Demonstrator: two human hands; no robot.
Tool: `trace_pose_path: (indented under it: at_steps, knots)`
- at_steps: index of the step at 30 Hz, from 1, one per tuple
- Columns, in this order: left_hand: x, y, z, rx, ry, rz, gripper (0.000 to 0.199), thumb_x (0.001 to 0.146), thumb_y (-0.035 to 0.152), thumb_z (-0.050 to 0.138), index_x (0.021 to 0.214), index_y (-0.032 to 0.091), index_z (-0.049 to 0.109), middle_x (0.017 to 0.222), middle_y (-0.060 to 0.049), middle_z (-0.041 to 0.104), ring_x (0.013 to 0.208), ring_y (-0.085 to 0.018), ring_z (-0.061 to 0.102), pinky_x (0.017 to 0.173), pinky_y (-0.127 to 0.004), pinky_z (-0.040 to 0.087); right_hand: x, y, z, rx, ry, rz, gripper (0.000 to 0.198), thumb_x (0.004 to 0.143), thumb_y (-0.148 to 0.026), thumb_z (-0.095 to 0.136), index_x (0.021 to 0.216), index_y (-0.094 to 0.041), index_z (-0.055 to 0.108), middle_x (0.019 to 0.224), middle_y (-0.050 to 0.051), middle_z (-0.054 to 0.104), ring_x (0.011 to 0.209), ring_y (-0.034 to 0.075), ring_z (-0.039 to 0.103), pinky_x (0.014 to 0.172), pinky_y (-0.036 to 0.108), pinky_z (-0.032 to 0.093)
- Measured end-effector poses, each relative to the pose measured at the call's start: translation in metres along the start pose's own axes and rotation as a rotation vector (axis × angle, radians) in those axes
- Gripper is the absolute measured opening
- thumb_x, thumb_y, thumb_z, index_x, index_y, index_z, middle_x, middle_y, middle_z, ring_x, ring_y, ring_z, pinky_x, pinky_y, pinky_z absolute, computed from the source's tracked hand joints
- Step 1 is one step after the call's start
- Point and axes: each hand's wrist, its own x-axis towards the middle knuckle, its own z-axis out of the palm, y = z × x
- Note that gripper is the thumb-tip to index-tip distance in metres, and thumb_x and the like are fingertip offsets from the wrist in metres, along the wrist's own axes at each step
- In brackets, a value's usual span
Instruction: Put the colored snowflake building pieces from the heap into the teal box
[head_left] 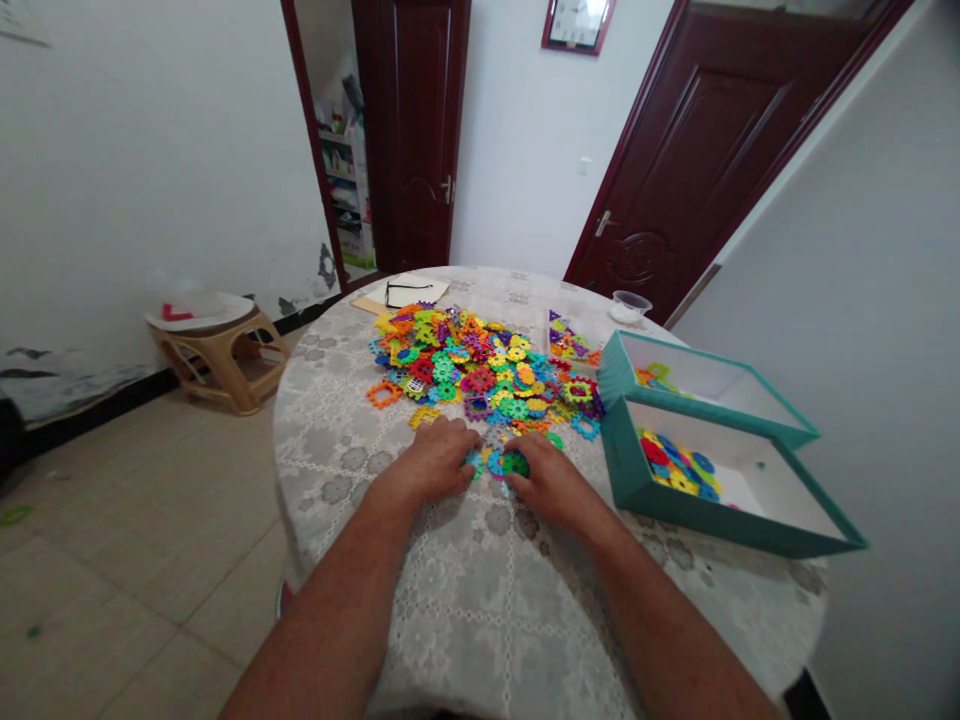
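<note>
My left hand rests low over the table with its fingers curled around the edge of a light blue plastic piece. Facing it, my right hand has thumb and fingers closed on a dark green toothed disc. Between the two hands lie a few small pieces, a blue one among them; fingers partly cover them. Just beyond my hands spreads a large heap of colourful interlocking plastic pieces, with round, square and flower-like shapes.
At the right stand two teal boxes, the nearer box holding round pieces and the farther box holding a few others. A compartment of triangular pieces, a clear bowl and glasses on paper lie farther back on the patterned tablecloth.
</note>
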Motion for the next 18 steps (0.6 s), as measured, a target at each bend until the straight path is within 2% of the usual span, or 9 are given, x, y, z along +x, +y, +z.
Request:
trace_pose_path:
  at_steps: [5, 12, 18]
  knots:
    - [-0.002, 0.003, -0.002, 0.001, -0.025, -0.011, 0.04, 0.083, 0.034, 0.074, 0.122, 0.027, 0.072, 0.12, -0.01, 0.07, 0.117, -0.033, 0.06, 0.101, -0.045, 0.047, 0.0, -0.001, -0.002, 0.026, -0.019, -0.041, 0.036, 0.087, -0.014, 0.065, 0.122, -0.019, 0.065, 0.12, 0.01, 0.067, 0.114, 0.024, 0.062, 0.102, 0.036, 0.045]
    - [0.0, 0.001, 0.0, -0.043, -0.075, -0.019, 0.037, 0.083, 0.029, 0.074, 0.12, 0.026, 0.072, 0.121, -0.01, 0.071, 0.119, -0.033, 0.061, 0.1, -0.044, 0.047, 0.001, -0.003, 0.0, 0.049, -0.071, -0.06, 0.036, 0.084, -0.011, 0.064, 0.119, -0.021, 0.069, 0.115, 0.008, 0.07, 0.11, 0.023, 0.064, 0.098, 0.034, 0.047]
    - [0.002, 0.002, 0.002, -0.045, -0.07, -0.016, 0.04, 0.082, 0.027, 0.074, 0.122, 0.026, 0.071, 0.121, -0.01, 0.072, 0.118, -0.033, 0.062, 0.099, -0.044, 0.048, 0.006, -0.013, 0.002, -0.042, -0.1, -0.032, 0.041, 0.092, -0.021, 0.062, 0.132, -0.02, 0.066, 0.123, 0.012, 0.068, 0.117, 0.026, 0.063, 0.099, 0.035, 0.046]
